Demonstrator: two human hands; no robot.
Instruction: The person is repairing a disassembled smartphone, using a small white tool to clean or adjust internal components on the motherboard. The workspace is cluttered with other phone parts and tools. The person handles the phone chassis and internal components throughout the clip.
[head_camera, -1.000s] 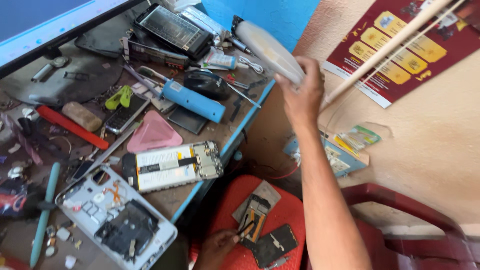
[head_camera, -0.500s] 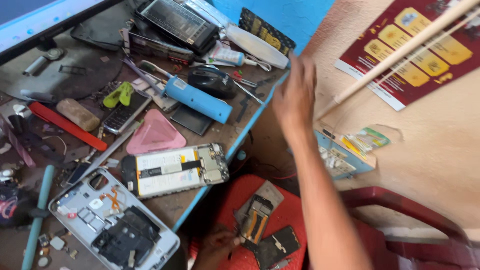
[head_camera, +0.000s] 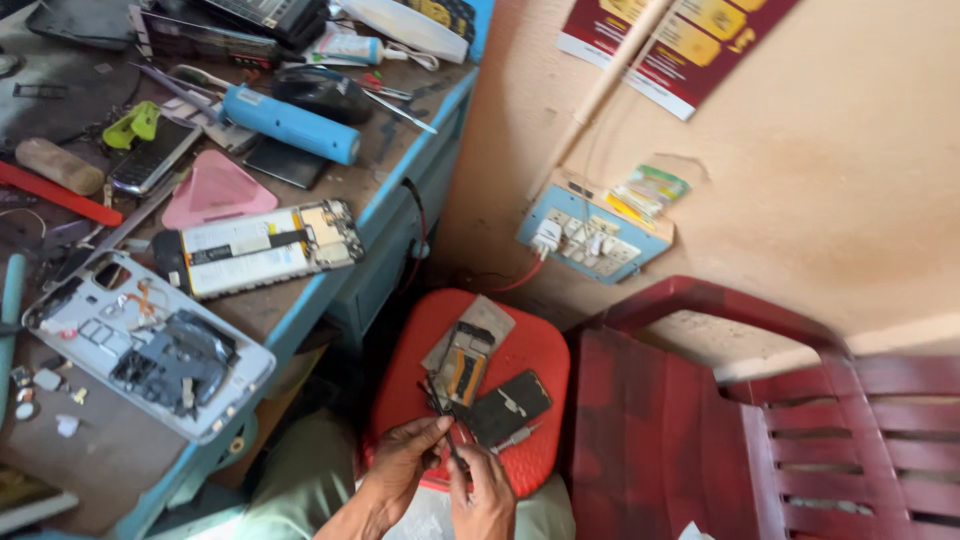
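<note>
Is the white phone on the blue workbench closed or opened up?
Opened up: the white phone lies flat on the blue workbench, its back cover off, internal boards exposed.

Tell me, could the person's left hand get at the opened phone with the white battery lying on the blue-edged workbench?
Probably yes: the left hand is by the red stool, and nothing stands between it and the opened phone near the workbench edge.

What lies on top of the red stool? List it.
On the red stool lie an opened phone frame, a dark flat panel and a small tool. Both hands cover its front edge, hiding anything there.
</note>
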